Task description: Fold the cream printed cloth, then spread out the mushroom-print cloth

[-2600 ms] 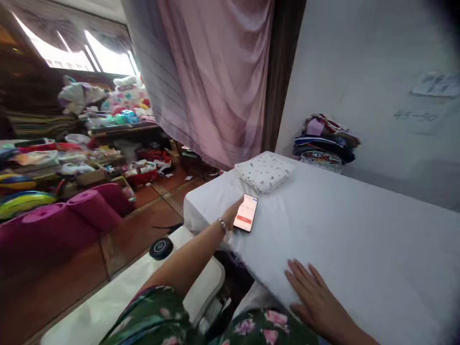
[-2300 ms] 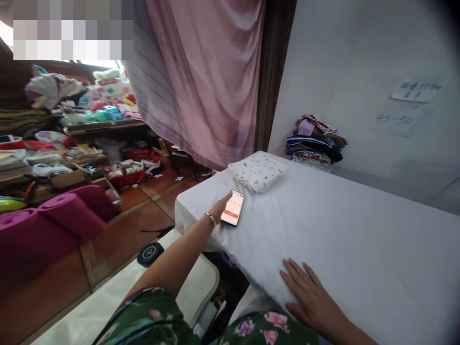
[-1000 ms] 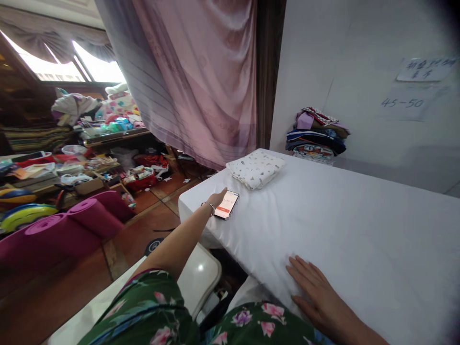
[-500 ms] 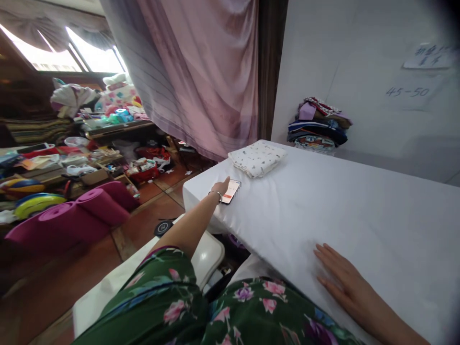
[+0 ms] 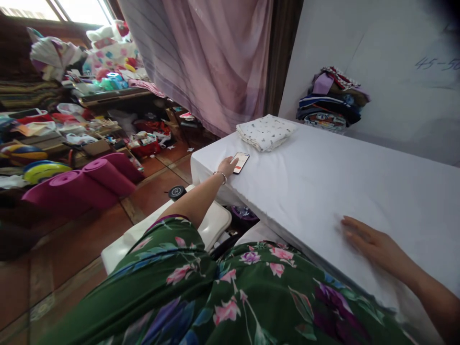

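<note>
A smartphone (image 5: 242, 163) with a lit screen lies flat on the white-covered table (image 5: 305, 177), close to its left corner. My left hand (image 5: 227, 166), with a bracelet at the wrist, rests at the phone's left edge. One digit reaches onto the screen, and the other fingers are partly hidden. Just beyond the phone is a folded white cloth (image 5: 266, 132) with a small printed pattern. Over the near right part of the tabletop, my right hand (image 5: 373, 242) has its fingers stretched out, slightly blurred, and holds nothing.
A stack of folded clothes (image 5: 332, 100) stands behind the table by the wall. A pink curtain (image 5: 223, 67) hangs at the back. To the left are a white stool (image 5: 212, 223), a black round object (image 5: 177, 192), rolled magenta mats (image 5: 89, 179) and cluttered shelves.
The view has tilted down and shifted left. A digit of my left hand now points onto the phone screen instead of being raised beside it. My right hand has slid farther right.
</note>
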A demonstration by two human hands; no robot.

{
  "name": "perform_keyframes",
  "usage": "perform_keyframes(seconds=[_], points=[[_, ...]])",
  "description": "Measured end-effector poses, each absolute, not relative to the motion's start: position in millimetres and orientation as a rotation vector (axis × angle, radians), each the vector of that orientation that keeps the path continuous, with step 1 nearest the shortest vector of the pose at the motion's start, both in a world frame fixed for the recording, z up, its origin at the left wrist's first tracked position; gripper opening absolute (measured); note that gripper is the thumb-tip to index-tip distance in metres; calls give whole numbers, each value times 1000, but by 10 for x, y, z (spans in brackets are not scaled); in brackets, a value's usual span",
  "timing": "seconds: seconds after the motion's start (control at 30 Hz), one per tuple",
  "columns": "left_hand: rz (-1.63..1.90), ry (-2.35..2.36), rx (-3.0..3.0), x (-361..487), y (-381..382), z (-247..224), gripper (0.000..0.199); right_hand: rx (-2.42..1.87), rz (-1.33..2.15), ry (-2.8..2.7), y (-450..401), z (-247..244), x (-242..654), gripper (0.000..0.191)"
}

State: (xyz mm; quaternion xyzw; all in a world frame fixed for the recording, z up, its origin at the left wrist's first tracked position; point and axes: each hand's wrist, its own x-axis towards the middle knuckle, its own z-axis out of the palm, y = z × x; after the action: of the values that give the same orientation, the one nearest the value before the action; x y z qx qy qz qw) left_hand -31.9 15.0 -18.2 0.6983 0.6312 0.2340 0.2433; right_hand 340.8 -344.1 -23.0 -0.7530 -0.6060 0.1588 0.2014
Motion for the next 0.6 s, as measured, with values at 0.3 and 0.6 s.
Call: perform_keyframes(seconds=[0.3,0.6], points=[[736,1710,2052,-284,91,-293,56,-2120,442,-1637,-3282,-179,3384,50],[765,1723,2032,-297,76,-297,50,-2142,511,-1610,-3121,-217,3422,54]])
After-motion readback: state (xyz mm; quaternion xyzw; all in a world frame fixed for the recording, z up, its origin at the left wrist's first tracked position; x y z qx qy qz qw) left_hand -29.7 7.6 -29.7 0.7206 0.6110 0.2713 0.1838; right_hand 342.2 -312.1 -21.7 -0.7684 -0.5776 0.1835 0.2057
